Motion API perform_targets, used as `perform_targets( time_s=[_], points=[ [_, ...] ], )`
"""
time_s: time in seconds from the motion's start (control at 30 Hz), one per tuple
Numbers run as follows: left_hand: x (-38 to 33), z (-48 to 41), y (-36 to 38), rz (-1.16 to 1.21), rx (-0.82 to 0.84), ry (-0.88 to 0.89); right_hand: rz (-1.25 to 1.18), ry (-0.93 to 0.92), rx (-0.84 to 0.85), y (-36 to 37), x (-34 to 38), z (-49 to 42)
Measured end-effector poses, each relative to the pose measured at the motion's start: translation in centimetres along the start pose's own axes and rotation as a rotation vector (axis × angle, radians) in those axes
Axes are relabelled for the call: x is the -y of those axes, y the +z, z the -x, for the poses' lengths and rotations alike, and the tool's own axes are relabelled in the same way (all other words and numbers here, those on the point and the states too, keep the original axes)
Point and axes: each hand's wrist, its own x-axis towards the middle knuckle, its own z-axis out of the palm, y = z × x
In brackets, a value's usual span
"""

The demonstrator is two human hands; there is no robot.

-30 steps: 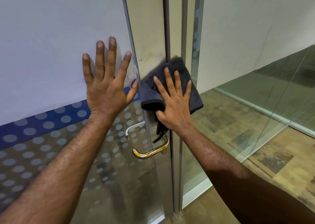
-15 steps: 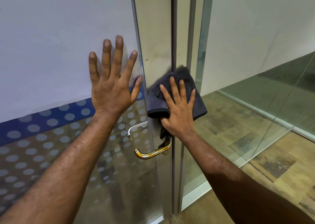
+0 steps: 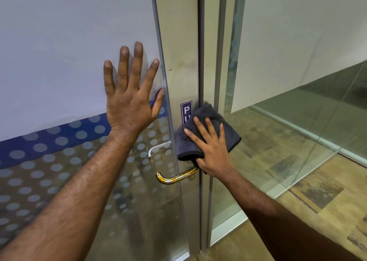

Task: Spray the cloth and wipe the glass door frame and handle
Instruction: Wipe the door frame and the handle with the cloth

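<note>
Frosted glass door (image 3: 59, 42), steel stile (image 3: 180, 42). Left grip (image 3: 129, 106) braces open-palmed on the glass. Right grip (image 3: 212, 151) presses the dark cloth (image 3: 231, 139) flat-fingered on the stile, above the brass handle (image 3: 174, 178). Mid-wipe; next, probably down over the handle.

I've got two bare forearms in view, dark hair along both, the right one shadowed near the bottom edge. Left hand (image 3: 129, 106): long fingers, short trimmed nails. Right hand (image 3: 210, 151): same short nails, creased knuckles.
</note>
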Motion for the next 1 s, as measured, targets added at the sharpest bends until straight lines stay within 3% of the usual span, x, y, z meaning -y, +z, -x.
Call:
perform_targets(
  time_s=[0.1, 0.3, 0.67, 1.0],
  points=[
    [0.0, -0.1, 0.1, 0.003, 0.001, 0.001, -0.099, 0.041, 0.048, 0.3, 0.0, 1.3],
    [0.0, 0.1, 0.2, 0.004, -0.006, 0.006, -0.296, 0.124, -0.083, -2.8, 2.0, -3.5],
    [0.0, 0.1, 0.1, 0.015, 0.007, 0.01, -0.249, 0.114, -0.211, -8.3, 2.5, -10.7],
    [-0.1, 0.1, 0.2, 0.005, -0.008, 0.014, -0.191, 0.113, -0.02, -3.6, 1.9, -3.7]
  ],
)
